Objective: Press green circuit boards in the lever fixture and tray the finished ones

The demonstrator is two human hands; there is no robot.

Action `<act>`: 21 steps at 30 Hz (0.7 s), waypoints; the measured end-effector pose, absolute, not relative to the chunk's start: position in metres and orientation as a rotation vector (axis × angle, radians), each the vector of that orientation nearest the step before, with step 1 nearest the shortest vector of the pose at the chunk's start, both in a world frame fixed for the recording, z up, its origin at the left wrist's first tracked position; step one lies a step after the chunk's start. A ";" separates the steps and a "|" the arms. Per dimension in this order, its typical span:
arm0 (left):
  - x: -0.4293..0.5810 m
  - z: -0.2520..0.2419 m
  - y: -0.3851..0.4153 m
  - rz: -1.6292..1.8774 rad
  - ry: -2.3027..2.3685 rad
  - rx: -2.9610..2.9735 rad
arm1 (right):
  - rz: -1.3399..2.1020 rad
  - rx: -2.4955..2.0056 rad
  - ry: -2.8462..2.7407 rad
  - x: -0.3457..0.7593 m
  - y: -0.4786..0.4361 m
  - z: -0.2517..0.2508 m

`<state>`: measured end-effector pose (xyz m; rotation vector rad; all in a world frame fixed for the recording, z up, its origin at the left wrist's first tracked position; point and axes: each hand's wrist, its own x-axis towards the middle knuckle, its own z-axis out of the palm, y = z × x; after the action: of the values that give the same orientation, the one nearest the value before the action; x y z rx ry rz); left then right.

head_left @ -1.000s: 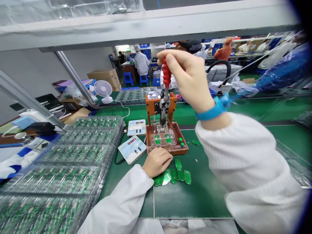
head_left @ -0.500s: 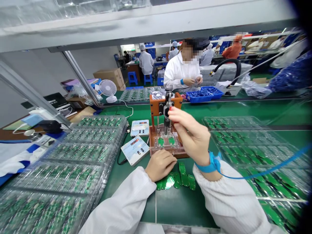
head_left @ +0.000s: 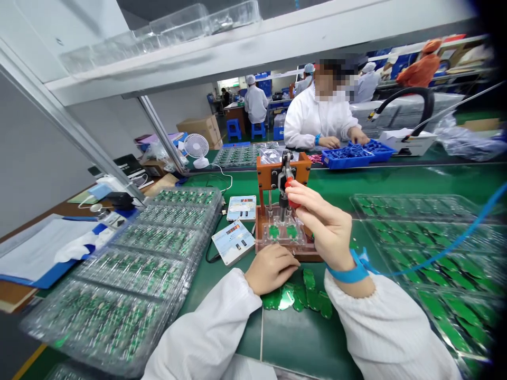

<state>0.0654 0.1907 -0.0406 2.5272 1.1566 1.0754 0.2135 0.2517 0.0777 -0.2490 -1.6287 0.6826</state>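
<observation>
My right hand (head_left: 327, 224), wearing a blue wrist strap (head_left: 348, 268), has its fingers closed around the red handle (head_left: 292, 198) of a toggle clamp. The clamp is mounted on an orange-brown test fixture (head_left: 287, 171). Under its plunger, two small green circuit boards (head_left: 273, 231) lie in a clear plate. Palm down at the fixture's front edge is my left hand (head_left: 271, 268), its fingers loosely stretched and nothing visible in them. Just below it, a loose pile of green circuit boards (head_left: 311, 295) lies on the green table, partly hidden by the hand.
Stacked clear trays of boards (head_left: 130, 274) stand left; more board trays (head_left: 431, 253) lie right. Two meter boxes (head_left: 233, 241) with lit displays sit beside the fixture. Behind are a small fan (head_left: 197, 148), a blue bin (head_left: 348, 158) and a co-worker (head_left: 312, 124). A shelf (head_left: 237, 55) hangs overhead.
The view has shifted, so the scene sits further right. More of the red handle shows by my right fingers. My left hand stays put. The co-worker's hand has moved to the blue bin.
</observation>
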 end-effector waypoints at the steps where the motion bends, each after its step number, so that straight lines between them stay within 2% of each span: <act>1: 0.065 -0.037 0.191 1.047 1.149 2.485 | 0.674 -0.249 -1.622 0.213 0.252 0.077; 7: 0.038 0.007 0.194 0.859 1.003 2.072 | 0.648 -0.241 -1.633 0.211 0.252 0.075; 12: -0.030 0.037 0.226 0.720 1.415 2.025 | 0.637 -0.211 -1.645 0.212 0.253 0.075; 16: -0.066 0.031 0.260 0.090 1.877 2.125 | 0.638 -0.183 -1.639 0.212 0.253 0.076; 18: -0.070 0.026 0.270 -0.218 1.964 2.056 | 0.631 -0.183 -1.645 0.212 0.253 0.077; 21: -0.068 0.021 0.276 -0.414 1.940 2.008 | 0.616 -0.184 -1.661 0.213 0.253 0.078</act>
<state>-0.0682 0.2762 0.0213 2.0079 1.9402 -0.4143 0.2130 0.2531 0.0785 -0.1840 -1.6613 0.6159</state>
